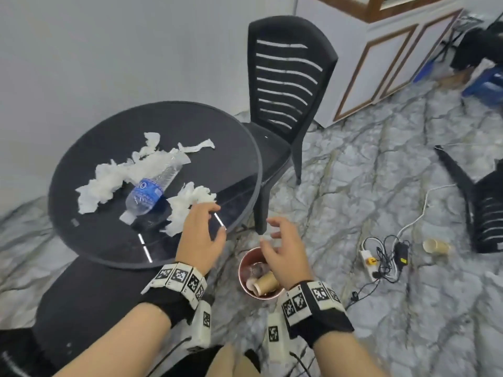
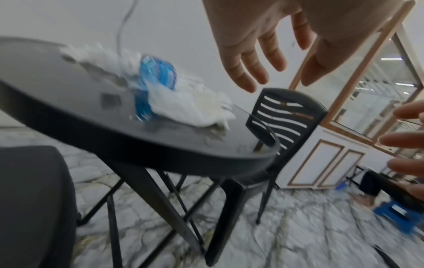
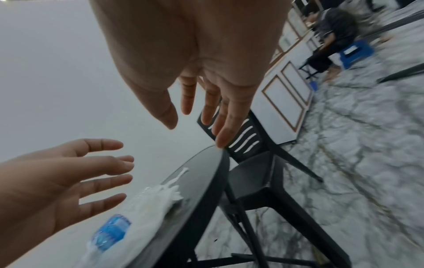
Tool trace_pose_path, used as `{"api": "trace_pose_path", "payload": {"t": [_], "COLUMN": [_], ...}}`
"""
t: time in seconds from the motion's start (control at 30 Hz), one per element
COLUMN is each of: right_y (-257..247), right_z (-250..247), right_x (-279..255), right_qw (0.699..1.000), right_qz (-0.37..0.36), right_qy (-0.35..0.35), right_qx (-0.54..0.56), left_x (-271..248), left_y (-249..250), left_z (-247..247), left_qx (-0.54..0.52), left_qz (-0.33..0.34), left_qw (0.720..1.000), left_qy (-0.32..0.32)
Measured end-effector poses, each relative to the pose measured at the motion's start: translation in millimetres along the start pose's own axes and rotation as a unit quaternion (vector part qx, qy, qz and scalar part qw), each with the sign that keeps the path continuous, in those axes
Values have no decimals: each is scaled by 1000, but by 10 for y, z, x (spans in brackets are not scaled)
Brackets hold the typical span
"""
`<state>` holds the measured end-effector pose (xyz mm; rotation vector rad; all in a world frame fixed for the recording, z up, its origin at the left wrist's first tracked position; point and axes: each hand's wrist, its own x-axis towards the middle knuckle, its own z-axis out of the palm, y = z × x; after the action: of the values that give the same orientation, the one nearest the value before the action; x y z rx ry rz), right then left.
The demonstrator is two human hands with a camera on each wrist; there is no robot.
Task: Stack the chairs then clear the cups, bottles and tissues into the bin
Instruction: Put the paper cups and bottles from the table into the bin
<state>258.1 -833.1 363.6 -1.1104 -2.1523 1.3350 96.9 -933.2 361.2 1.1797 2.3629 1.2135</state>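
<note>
Empty left hand (image 1: 200,229) above the near edge of the round black table (image 1: 109,257), fingers loose and spread wide, holding nothing. Empty right hand (image 1: 283,251) too, fingers open and a bit bent, up in the air over the small red round bin (image 1: 243,281) on the floor. Inside the bin, a brown paper cup (image 1: 268,282) on its side, plus other bits too hard to make out.

Closest to the left fingertips (image 1: 215,206): a crumpled white tissue (image 1: 190,200), just in front of them, maybe touching, hard to tell. Just past that tissue, ahead and to the left, a clear plastic water bottle with a blue label (image 1: 152,187), lying flat. Long way of the bottle: narrow end toward the near left, fat end toward the far right. More torn white tissues (image 1: 109,178) behind and under it, farther off.

Probably a job for the left hand, much nearer to the table mess than the right. Short trip after the grab: right and down to the bin, just beside the table edge.

Still out on the floor, far to the right: another brown paper cup (image 1: 435,246), next to a tipped-over black plastic chair (image 1: 487,210). Behind the table, a black plastic chair with a slotted back (image 1: 288,77), upright and not stacked.
</note>
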Motion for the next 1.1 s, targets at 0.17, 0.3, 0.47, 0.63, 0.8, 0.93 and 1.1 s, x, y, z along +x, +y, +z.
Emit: {"api": "trace_pose_path", "payload": {"t": [0.17, 0.3, 0.47, 0.63, 0.8, 0.93, 1.1], "right_y": [-392, -601, -767, -745, -620, -510, -431], "right_z": [385, 689, 1063, 1405, 1573, 1642, 1639], "right_x": [323, 666, 1084, 1345, 1485, 1507, 1509], "right_qw": [996, 987, 973, 947, 931, 925, 937], "right_qz": [-57, -101, -92, -57, -27, -49, -61], "right_qy": [-53, -93, -149, -230, -282, -268, -257], "right_qx": [-31, -79, -153, -216, -231, -264, -229], "left_x": [140, 340, 598, 786, 831, 884, 918], "left_y": [-275, -651, -1073, -1308, -1559, -1628, -1613], "left_z": [-613, -926, -1119, -1144, -1118, -1124, -1134], "left_qx": [90, 154, 159, 103, 107, 101, 78], "left_qz": [-56, -115, -140, -163, -170, -168, -181], "left_qw": [991, 978, 977, 980, 975, 976, 977], "left_qy": [81, 82, 28, -38, -91, -92, -78]}}
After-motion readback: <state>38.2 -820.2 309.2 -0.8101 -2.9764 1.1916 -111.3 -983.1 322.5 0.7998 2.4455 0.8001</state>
